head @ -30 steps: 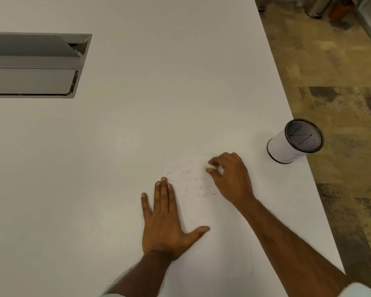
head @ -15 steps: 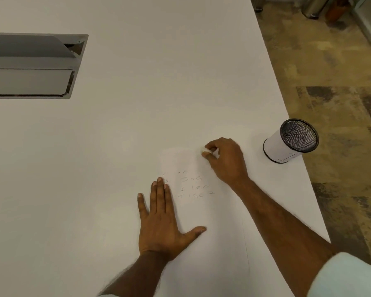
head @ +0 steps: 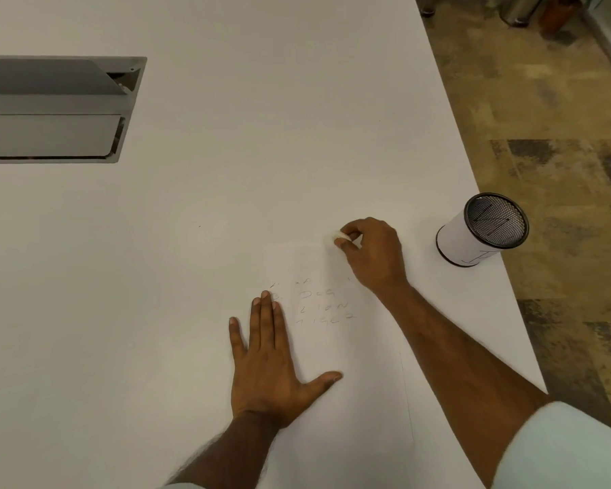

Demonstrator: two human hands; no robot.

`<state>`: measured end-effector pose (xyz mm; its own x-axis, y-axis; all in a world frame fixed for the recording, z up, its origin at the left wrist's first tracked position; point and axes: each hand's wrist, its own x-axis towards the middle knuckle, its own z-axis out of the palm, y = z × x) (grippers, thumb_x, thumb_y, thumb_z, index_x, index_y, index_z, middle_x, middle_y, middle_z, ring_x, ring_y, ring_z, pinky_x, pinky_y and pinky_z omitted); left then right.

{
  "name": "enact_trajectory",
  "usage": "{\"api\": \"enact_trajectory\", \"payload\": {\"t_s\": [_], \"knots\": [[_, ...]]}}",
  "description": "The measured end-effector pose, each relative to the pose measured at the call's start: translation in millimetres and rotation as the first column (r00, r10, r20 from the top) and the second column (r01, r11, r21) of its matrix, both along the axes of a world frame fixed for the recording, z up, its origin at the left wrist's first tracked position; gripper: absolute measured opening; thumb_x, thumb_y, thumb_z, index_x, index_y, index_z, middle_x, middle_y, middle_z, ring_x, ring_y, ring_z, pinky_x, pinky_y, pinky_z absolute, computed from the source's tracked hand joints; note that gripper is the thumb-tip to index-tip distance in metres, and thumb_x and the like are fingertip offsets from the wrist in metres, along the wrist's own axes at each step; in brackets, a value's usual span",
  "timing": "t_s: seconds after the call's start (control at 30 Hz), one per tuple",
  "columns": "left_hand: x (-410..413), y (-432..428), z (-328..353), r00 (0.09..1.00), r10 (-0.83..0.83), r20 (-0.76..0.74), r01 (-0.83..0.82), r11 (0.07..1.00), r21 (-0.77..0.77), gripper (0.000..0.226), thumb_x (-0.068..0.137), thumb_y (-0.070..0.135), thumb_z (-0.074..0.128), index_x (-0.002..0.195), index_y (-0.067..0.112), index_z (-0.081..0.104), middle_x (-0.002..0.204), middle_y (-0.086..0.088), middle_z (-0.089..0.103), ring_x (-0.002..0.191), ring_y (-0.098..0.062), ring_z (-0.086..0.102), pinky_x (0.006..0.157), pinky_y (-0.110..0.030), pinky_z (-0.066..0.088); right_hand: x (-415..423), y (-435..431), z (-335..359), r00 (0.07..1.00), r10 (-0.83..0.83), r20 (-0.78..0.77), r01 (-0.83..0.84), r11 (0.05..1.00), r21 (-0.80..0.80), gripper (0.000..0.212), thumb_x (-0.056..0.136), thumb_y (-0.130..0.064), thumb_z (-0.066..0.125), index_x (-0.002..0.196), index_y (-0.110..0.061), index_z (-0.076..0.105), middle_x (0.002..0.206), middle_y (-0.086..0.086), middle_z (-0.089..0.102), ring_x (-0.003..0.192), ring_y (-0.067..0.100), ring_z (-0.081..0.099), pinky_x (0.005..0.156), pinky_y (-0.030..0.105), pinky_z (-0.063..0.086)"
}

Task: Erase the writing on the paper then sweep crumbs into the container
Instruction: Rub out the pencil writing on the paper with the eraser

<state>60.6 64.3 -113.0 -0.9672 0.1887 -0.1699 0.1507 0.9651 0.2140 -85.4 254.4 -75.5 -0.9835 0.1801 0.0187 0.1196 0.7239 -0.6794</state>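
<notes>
Matt white table (head: pixel 226 171), thin paper (head: pixel 332 347), mesh-metal container (head: pixel 480 231), grey metal hatch (head: pixel 50 111).

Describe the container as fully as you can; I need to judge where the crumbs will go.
The container is an upright cylinder with a dark mesh inside, a dark rim at top and base, and a white outer wrap bearing a faint dark mark low down. Its mouth is open; two thin dark lines show inside, unidentifiable. It stands on the white table close to its right edge, right of the right hand and apart from it. Only the table touches it.
</notes>
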Motion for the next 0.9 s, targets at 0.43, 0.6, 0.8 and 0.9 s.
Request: {"api": "enact_trajectory", "payload": {"t_s": [0.43,0.6,0.8,0.9], "knots": [[0,0,2,1.000,0.005,0.025,-0.005,1.000,-0.007,0.134,0.070,0.100,0.031,0.156,-0.001,0.020,0.166,-0.017,0.012,0.153,-0.031,0.011,0.117,-0.063,0.010,-8,-8,-10,0.996,0.092,0.010,-0.093,0.981,0.168,0.008,0.084,-0.020,0.069,0.086,-0.012,0.071,0.085,0.003,0.066,0.088,0.023,0.055,0.074,0.037,0.048],[-1,0,2,1.000,0.002,0.028,-0.002,1.000,-0.007,0.134,0.070,0.100,0.032,0.156,-0.002,0.017,0.166,-0.017,0.010,0.154,-0.030,0.008,0.117,-0.064,0.011,4,15,5,0.998,-0.040,0.046,0.047,0.986,-0.159,0.009,0.077,-0.020,0.078,0.081,-0.020,0.070,0.074,-0.009,0.063,0.062,0.000,0.052,0.063,0.006,0.039],[-1,0,2,1.000,-0.006,0.027,0.006,1.000,-0.008,0.133,0.071,0.099,0.032,0.155,-0.003,0.018,0.166,-0.018,0.011,0.154,-0.031,0.010,0.116,-0.064,0.011,37,8,-16,0.996,0.084,-0.030,-0.083,0.996,0.037,0.010,0.079,-0.018,0.075,0.088,-0.016,0.071,0.083,-0.002,0.065,0.083,0.018,0.053,0.073,0.033,0.047],[-1,-1,1,1.000,-0.009,0.024,0.009,1.000,-0.007,0.133,0.071,0.099,0.032,0.156,-0.003,0.019,0.166,-0.018,0.011,0.153,-0.031,0.011,0.117,-0.063,0.010,23,8,-16,0.996,0.082,-0.041,-0.077,0.990,0.121,0.007,0.084,-0.023,0.070,0.087,-0.017,0.072,0.083,-0.001,0.064,0.087,0.019,0.050,0.070,0.034,0.047]]}}
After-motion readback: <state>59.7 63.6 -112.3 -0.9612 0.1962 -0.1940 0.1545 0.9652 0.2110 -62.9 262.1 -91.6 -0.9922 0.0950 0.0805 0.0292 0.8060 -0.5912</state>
